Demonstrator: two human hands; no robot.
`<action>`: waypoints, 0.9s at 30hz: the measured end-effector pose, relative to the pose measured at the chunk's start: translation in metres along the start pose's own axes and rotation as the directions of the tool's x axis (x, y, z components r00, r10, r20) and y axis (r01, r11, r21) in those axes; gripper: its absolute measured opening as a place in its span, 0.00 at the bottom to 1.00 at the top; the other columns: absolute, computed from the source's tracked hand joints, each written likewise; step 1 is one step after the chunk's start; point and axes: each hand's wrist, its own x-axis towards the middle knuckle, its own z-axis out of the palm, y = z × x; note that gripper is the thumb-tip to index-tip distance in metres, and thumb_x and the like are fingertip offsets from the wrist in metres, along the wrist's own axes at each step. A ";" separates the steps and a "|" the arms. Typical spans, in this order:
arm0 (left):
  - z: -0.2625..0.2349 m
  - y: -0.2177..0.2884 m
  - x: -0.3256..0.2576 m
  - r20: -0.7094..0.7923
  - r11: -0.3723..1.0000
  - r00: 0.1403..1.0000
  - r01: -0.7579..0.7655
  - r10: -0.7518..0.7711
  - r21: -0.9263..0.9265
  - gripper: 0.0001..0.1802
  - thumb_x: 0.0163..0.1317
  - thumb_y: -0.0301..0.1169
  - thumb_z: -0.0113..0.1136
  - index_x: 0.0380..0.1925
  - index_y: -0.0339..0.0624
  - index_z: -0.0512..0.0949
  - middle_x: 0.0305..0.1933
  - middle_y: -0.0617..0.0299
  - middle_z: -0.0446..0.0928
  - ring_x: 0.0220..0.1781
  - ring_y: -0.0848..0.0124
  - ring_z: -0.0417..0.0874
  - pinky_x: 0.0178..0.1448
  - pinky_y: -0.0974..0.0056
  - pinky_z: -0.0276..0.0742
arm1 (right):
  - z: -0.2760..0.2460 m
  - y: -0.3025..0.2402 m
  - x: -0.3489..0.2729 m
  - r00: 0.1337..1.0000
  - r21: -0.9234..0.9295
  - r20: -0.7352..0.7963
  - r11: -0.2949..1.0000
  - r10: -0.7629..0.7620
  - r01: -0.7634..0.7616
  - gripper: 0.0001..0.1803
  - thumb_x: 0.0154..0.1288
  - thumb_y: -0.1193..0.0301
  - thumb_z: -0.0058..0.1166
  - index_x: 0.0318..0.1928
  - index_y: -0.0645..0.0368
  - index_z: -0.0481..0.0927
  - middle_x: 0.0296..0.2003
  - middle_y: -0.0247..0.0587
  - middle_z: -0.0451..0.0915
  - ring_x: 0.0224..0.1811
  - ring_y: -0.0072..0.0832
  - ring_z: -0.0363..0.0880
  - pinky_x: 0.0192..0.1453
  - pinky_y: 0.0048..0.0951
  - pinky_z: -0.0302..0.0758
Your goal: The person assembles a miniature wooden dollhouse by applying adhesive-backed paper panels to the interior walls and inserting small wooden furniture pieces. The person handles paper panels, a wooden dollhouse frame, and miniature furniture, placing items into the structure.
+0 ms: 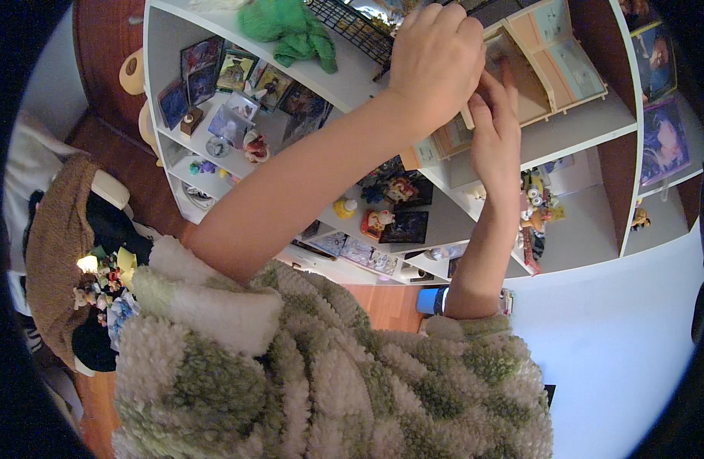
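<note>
White shelving (pixel 597 128) spread behind, bearing a bunched green cloth (pixel 291 34), then a black wire rack (pixel 358 34). Left hand (pixel 438 63) and right hand (pixel 496 126) were close together before an open-fronted, pale wooden case (pixel 539 73); their exact grip was hidden.

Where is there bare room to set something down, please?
Bare: top shelf between wooden model and front edge, right of the right hand; also between green cloth and left forearm. Crowded: the shelf below, with framed pictures.
</note>
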 end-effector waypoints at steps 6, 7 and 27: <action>0.003 -0.001 -0.001 -0.030 1.000 0.999 0.024 -0.023 0.009 0.07 0.46 0.28 0.63 0.20 0.43 0.73 0.28 0.57 0.72 0.34 0.57 0.75 0.40 0.54 0.71 | -0.004 0.000 0.004 0.997 0.045 0.081 0.999 0.015 -0.019 0.18 0.67 0.75 0.41 0.56 0.65 0.67 0.54 0.50 0.69 0.55 0.31 0.70 0.60 0.29 0.66; 0.004 -0.001 -0.002 -0.030 1.000 0.999 0.025 -0.024 0.007 0.06 0.46 0.28 0.63 0.20 0.43 0.73 0.28 0.57 0.72 0.35 0.57 0.75 0.40 0.54 0.71 | -0.004 0.001 0.004 0.996 0.077 0.083 0.996 0.027 -0.034 0.18 0.67 0.75 0.41 0.56 0.66 0.67 0.53 0.49 0.71 0.54 0.31 0.70 0.60 0.28 0.67; 0.011 0.000 -0.004 -0.003 1.000 1.000 0.006 -0.006 0.017 0.06 0.48 0.27 0.60 0.24 0.41 0.71 0.29 0.55 0.71 0.35 0.56 0.75 0.40 0.54 0.71 | -0.004 0.008 0.010 0.996 0.094 0.078 0.994 0.040 -0.048 0.16 0.64 0.77 0.41 0.53 0.65 0.66 0.45 0.43 0.73 0.48 0.27 0.72 0.55 0.27 0.68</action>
